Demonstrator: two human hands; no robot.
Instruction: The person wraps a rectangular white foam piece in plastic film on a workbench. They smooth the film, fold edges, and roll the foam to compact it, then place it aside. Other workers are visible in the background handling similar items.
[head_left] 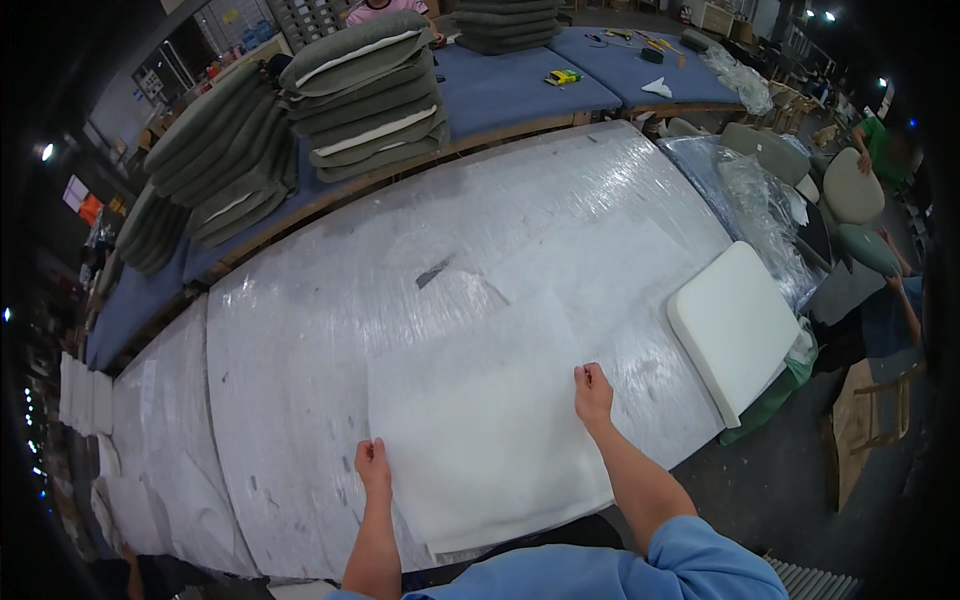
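Note:
A thin white sheet [470, 345], slightly see-through, lies at the near side of the plastic-wrapped table [330, 300]. Its lower part looks thicker and creamier, perhaps with a flat pad there; I cannot tell which layer is on top. My left hand [373, 465] is closed at the sheet's left edge, fingers pinched together. At the right edge, somewhat farther from me, my right hand [594, 395] pinches the sheet too. To the right rests a white foam seat pad [738, 325] with rounded corners, apart from both hands.
Stacks of grey-green cushions [370, 105] stand on a blue-covered bench [520, 82] behind the table. Clear plastic film [765, 190] and more cushions [765, 150] lie at the right. Other people work there, one in green [885, 150]. A wooden chair frame [865, 430] stands below.

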